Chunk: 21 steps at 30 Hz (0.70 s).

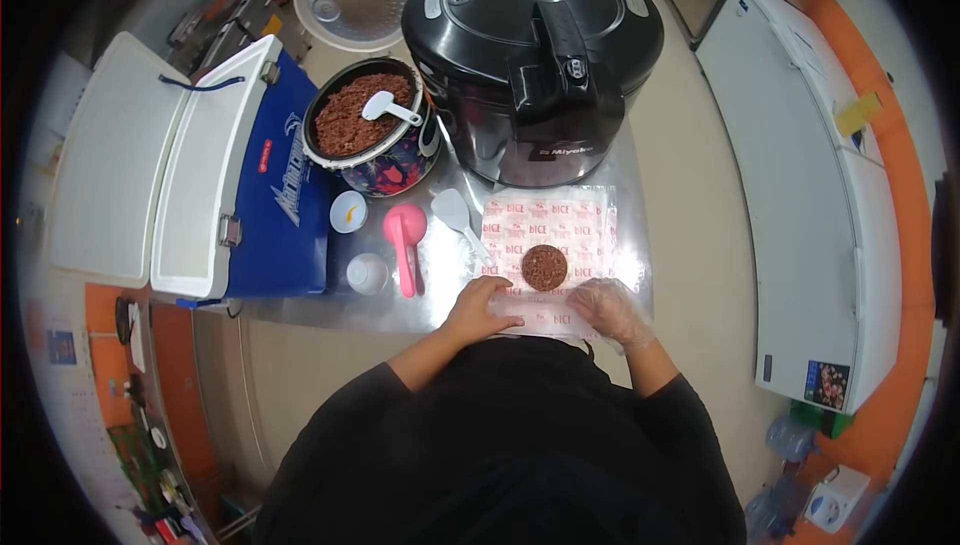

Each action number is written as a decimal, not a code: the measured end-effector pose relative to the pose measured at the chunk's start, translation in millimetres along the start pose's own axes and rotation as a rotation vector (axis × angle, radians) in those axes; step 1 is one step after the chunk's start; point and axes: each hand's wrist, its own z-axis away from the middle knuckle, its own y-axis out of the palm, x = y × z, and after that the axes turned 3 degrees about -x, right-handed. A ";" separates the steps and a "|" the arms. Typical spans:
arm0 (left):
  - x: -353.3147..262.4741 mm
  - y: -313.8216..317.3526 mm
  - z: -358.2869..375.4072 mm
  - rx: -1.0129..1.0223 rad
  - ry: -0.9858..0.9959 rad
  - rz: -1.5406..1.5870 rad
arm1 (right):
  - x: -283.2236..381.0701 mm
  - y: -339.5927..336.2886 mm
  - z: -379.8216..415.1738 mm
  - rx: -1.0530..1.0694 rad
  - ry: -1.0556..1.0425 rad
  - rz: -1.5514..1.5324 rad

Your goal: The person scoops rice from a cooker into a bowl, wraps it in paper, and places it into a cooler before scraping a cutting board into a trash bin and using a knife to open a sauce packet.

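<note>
A round, flat disc of reddish-brown rice [545, 268] lies on printed wrapping paper [508, 217] at the front of the steel table. My bare left hand [478, 313] rests at the paper's near left corner, thumb and forefinger spread apart. On the other side, my right hand [610, 313] wears a clear plastic glove. Its fingers are closed on the near right edge of the paper, just beside the rice disc. Part of the paper's near edge is hidden by my hands and body.
Behind the paper stands a big black rice cooker [530, 35]. Left of it are a pot of reddish-brown rice [355, 115] with a white paddle [385, 105], a pink scoop [405, 230], a white paddle [452, 211], small cups [367, 273] and an open blue cooler box [300, 185].
</note>
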 end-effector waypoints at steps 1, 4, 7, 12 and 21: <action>4.7 3.3 3.8 -0.063 0.056 -0.028 | -2.1 2.8 3.4 -0.031 -0.084 0.022; 23.2 9.0 13.9 -0.104 0.083 -0.045 | -4.4 2.4 9.7 -0.041 -0.216 0.035; 35.4 19.3 20.7 -0.210 0.070 -0.087 | 7.2 -9.9 12.1 0.038 -0.254 0.004; 28.1 23.3 28.1 -0.220 0.019 -0.153 | 2.9 -9.0 20.7 0.112 -0.278 -0.072; 11.9 23.8 20.9 -0.263 -0.032 -0.245 | -31.5 14.4 48.7 0.190 0.010 -0.289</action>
